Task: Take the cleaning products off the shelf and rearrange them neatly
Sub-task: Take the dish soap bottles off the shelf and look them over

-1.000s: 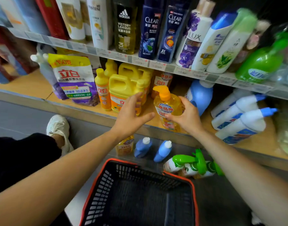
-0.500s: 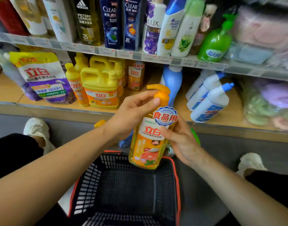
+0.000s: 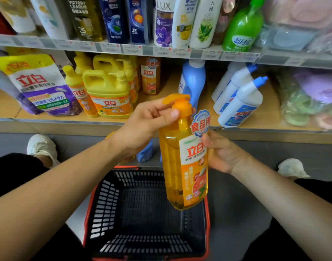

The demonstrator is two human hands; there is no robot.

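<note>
While the person's left hand (image 3: 142,127) curls its fingers and thumb round the orange pump head, the right hand (image 3: 223,153) grips the body of the same orange pump bottle (image 3: 172,166), thumb on the label edge; its other fingers are hidden behind the plastic. The bottle hangs slightly tilted between both hands, off the shelf. Its label reads 立白, and a round blue badge near the right thumb reads 食品用; the smaller print is too fine to read. Below the hands sits a black basket (image 3: 108,204) with a red rim, its near edge cut off.

Beyond the left hand, on the lower shelf (image 3: 270,113), stand a yellow jug (image 3: 108,91) marked 立白 and a pouch (image 3: 42,85) with 立白 and 3倍洁净力. A second orange bottle (image 3: 149,78) with a 食品用 badge stands further back. Beyond the right hand lean white bottles with blue caps (image 3: 240,102), labels unreadable. Above the hands, bottles reading VICTORY LEAGUE (image 3: 84,17) and LUX (image 3: 163,21) and a green bottle (image 3: 242,29) reading 蓝月亮 are cropped at the top. The price tags (image 3: 131,48) are blurred. A blue bottle (image 3: 145,153) shows partly from behind the left wrist.
</note>
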